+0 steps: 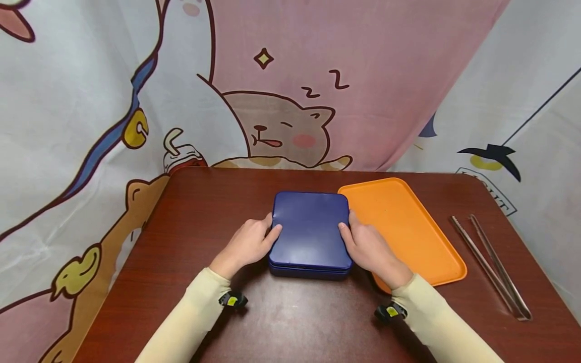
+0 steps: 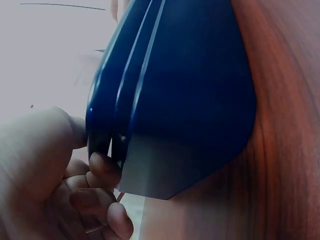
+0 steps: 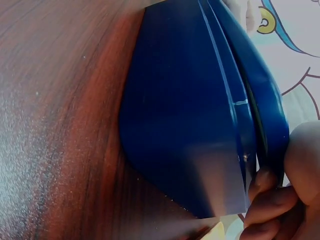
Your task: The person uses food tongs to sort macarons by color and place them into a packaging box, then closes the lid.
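Note:
A dark blue rectangular tin box point(image 1: 310, 275) sits on the table in the middle of the head view, its lid point(image 1: 310, 229) on top. My left hand point(image 1: 249, 242) grips the lid by its left edge, thumb above and fingertips below. On the opposite edge, my right hand point(image 1: 369, 247) pinches the lid the same way. In the left wrist view, a narrow gap shows between the lid point(image 2: 100, 100) and the box body point(image 2: 195, 75) near the fingers. A similar slit runs along the lid point(image 3: 272, 112) in the right wrist view. The inside of the box is hidden.
An orange tray point(image 1: 404, 227) lies flat right of the box, partly behind my right hand. Farther right, metal tongs point(image 1: 495, 267) rest with their arms spread on the brown table point(image 1: 204, 212). A cartoon-printed cloth point(image 1: 386, 75) hangs behind the table.

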Tool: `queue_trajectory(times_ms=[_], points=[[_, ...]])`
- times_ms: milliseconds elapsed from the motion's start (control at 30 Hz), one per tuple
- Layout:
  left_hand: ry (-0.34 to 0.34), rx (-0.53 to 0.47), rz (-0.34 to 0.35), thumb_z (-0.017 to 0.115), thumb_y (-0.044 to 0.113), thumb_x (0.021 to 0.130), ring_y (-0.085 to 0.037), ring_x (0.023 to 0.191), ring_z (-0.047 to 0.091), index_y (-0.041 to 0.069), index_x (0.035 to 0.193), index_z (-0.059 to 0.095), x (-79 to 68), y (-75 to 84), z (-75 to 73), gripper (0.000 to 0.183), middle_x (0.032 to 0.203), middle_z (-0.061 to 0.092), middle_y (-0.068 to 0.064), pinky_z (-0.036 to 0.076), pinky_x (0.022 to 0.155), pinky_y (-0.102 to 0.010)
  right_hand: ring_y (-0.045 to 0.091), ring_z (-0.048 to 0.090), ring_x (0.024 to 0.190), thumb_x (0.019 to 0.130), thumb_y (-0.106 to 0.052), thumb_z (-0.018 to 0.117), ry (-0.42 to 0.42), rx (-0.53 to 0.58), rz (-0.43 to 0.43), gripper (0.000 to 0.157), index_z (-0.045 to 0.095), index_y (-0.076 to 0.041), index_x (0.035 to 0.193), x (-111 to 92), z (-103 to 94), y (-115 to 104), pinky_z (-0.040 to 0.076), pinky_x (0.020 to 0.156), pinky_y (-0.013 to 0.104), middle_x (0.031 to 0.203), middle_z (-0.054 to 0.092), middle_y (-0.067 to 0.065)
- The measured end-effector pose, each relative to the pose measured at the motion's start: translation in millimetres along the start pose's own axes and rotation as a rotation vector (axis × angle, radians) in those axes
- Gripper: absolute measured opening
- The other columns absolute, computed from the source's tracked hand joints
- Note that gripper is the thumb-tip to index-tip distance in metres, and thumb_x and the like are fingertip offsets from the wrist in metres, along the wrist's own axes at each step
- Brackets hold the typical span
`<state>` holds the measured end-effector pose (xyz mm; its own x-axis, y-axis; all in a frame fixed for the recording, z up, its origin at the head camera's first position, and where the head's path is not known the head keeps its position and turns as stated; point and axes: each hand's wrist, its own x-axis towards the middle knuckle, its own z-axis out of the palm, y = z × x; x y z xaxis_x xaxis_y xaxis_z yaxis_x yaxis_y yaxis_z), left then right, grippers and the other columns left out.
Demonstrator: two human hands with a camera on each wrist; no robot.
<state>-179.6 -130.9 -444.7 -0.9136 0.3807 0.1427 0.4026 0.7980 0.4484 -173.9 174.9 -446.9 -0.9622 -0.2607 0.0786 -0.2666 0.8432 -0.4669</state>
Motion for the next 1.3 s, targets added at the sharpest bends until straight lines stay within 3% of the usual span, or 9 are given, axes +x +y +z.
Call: queue_trajectory(times_ms=[567,1300], points=[[-0.013,0.02,-0.048,0.053,0.035,0.111,-0.037,0.104,0.075,-0.013,0.142,0.057,-6.8,1.9,8.8,0.058,0.126,0.069,-0.031,0.061,0.088,-0.051,0.048,0.07,0.111,0.113,-0.029,0.045,-0.025,-0.034,-0.012,0.062,0.036,0.018,0.153,-1.5,6.5,2.7,0.056,0.094,0.06,0.139,0.058,0.039],[-0.033,0.046,-0.091,0.052,0.037,0.111,-0.039,0.104,0.074,-0.011,0.142,0.059,-6.4,5.2,8.8,0.057,0.128,0.069,-0.029,0.062,0.08,-0.054,0.044,0.071,0.11,0.114,-0.031,0.043,-0.082,-0.033,0.027,0.065,0.031,0.017,0.156,-2.0,8.6,2.1,0.057,0.094,0.059,0.139,0.058,0.038]])
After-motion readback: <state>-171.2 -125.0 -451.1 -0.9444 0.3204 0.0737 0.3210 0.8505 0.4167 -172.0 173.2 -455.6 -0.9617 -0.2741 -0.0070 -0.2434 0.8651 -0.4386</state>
